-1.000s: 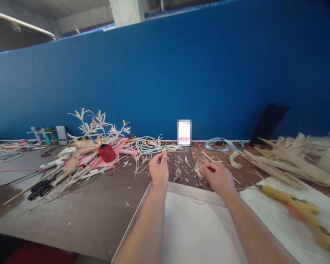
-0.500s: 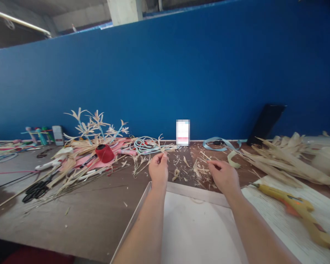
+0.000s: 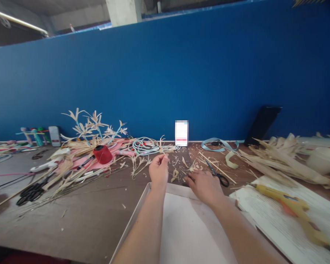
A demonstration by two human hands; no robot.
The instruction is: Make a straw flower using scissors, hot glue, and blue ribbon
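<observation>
My left hand (image 3: 158,171) is closed in a pinch on a small pale husk flower (image 3: 161,145), its narrow petals sticking up above the fingertips. My right hand (image 3: 205,186) lies low with its palm down, fingers stretched toward the loose husk scraps (image 3: 193,167) behind the box edge. Nothing shows in its grasp. Just beyond it are black-handled scissors (image 3: 222,179) and a thin straw-coloured stick (image 3: 218,167). Both forearms reach over a shallow white box (image 3: 192,223).
Finished husk flowers on blue stems (image 3: 85,128), a red thread spool (image 3: 102,154) and black scissors (image 3: 33,191) lie left. Right are a yellow glue gun (image 3: 288,205) on papers, dried husks (image 3: 277,157) and blue ribbon (image 3: 216,145). A phone (image 3: 181,133) leans on the blue partition (image 3: 165,73).
My right hand has moved left and toward me, from a pinch to stretched fingers, uncovering the scissors. A thin stick now lies on the table there. My left hand stays nearly still.
</observation>
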